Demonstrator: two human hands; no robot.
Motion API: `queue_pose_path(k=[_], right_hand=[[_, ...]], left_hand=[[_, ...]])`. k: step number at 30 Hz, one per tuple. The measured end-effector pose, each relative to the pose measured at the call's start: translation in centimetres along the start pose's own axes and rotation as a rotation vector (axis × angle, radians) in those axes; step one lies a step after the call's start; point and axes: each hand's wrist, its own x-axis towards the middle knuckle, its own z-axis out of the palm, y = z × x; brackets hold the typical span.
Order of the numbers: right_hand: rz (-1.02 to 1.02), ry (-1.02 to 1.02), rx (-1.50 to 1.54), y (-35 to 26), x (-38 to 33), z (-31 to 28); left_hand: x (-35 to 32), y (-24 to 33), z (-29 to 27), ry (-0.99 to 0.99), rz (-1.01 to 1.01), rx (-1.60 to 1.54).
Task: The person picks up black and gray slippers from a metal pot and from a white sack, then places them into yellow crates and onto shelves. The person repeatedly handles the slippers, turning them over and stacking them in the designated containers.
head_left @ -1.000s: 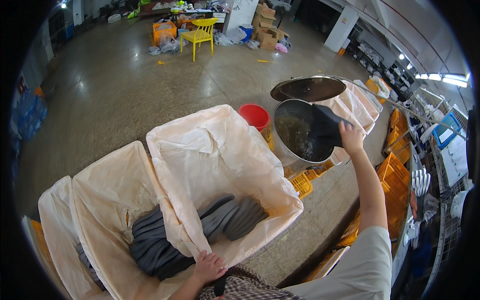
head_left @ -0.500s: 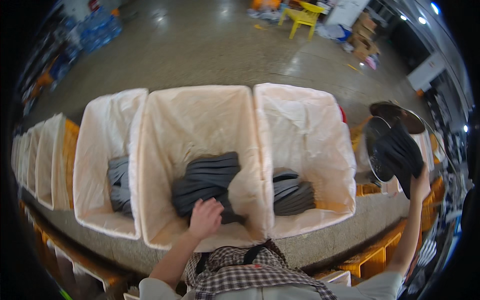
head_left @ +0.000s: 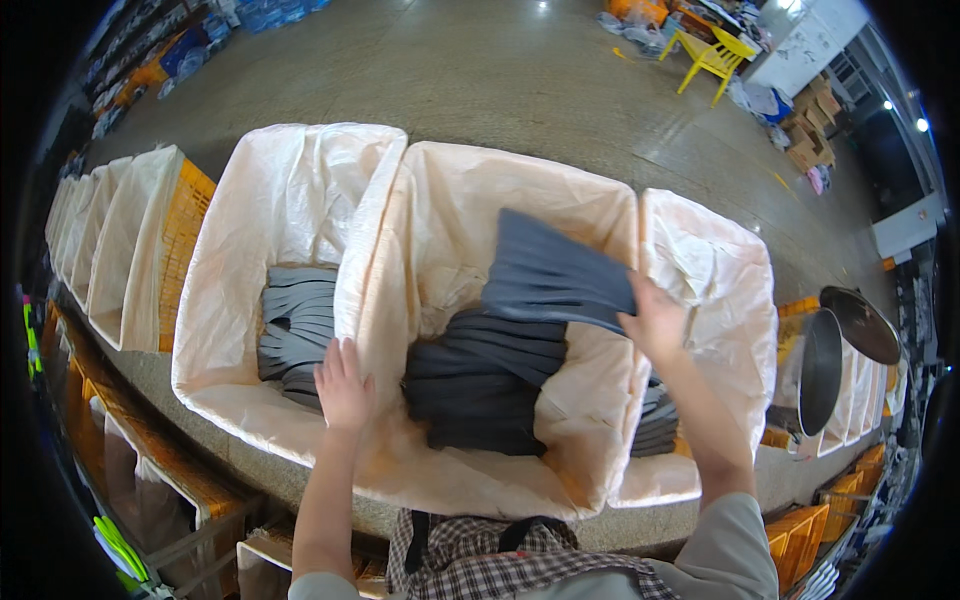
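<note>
My right hand point(head_left: 655, 315) grips one end of a bundle of dark grey fabric strips point(head_left: 555, 270), held slanting above the middle lined bin point(head_left: 520, 170). Beneath it, more dark grey strips point(head_left: 485, 390) lie stacked in that bin. My left hand point(head_left: 345, 385) is over the rim between the left and middle bins, fingers extended and nothing in them. Lighter grey strips point(head_left: 300, 315) rest in the left lined bin point(head_left: 290, 145), close to this hand. In the right lined bin point(head_left: 715, 260), grey strips point(head_left: 655, 425) are partly hidden by my right forearm.
Beyond the right bin stand a round metal pan point(head_left: 820, 370) and a tilted round lid point(head_left: 860, 325). More lined crates point(head_left: 130, 250) are nested at the left. Orange crates point(head_left: 800, 540) sit low on the right. A yellow chair point(head_left: 710, 60) is far off on the floor.
My right hand has brought the dark bundle from beside the metal pan leftward over the middle bin. My left hand has moved off the middle stack to the left rim. The view has shifted.
</note>
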Motion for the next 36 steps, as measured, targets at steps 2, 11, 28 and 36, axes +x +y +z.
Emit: queue_pose_path(k=[2, 11, 28, 36], right_hand=[[-0.170, -0.002, 0.064, -1.8, 2.7, 6.7], [0.036, -0.413, 0.107, 0.0, 4.0, 30.7], [0.270, -0.661, 0.105, -3.5, 6.8, 37.1], [0.055, -0.069, 0.337, -8.5, 5.5, 27.8]], left_hand=[[0.1, -0.3, 0.4, 0.021, 0.020, -0.011], [0.9, -0.3, 0.3, 0.020, -0.012, -0.054], [1.2, -0.1, 0.4, 0.028, 0.001, -0.077], [0.8, -0.1, 0.3, 0.046, 0.042, -0.088]])
